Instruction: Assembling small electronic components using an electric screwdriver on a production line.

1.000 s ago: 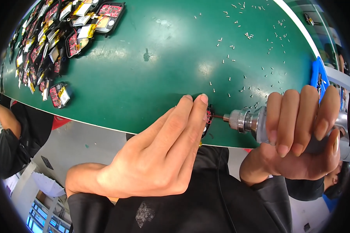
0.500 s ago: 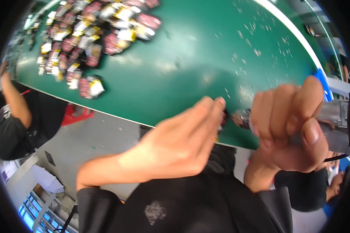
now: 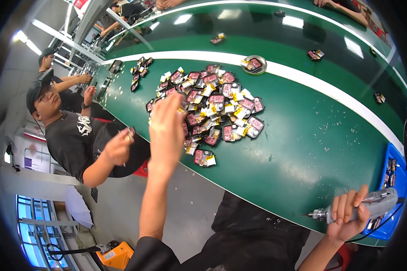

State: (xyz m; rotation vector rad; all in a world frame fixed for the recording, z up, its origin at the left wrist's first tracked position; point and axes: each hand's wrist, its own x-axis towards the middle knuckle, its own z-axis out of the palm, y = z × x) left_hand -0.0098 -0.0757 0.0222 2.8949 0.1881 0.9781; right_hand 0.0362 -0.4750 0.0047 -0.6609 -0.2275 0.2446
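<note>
My right hand (image 3: pixel 349 210) is wrapped round a grey electric screwdriver (image 3: pixel 379 202) near the table's right front edge. Its metal tip points left over the green tabletop. My left hand (image 3: pixel 165 131) is raised in front of a pile of small electronic units (image 3: pixel 226 108), its closed fingers slightly blurred. A dark and yellow electronic unit (image 3: pixel 182 107) shows at those fingers, mostly hidden. The piled units have black casings, reddish circuit boards and white-and-yellow battery packs. A single unit (image 3: pixel 204 157) lies at the near side of the pile.
A blue bin (image 3: pixel 399 226) with more units stands at the right, beside the screwdriver. Tiny clear pieces (image 3: pixel 332 131) are strewn across the right tabletop. A round metal dish (image 3: pixel 263 67) holds one unit at the back. Co-workers sit along the left; one person's hand (image 3: pixel 118 147) is close to my left hand.
My left hand has swung from beside the screwdriver tip leftward to the pile. My right hand, still holding the screwdriver, is lower in view. The view has shifted to show more of the room.
</note>
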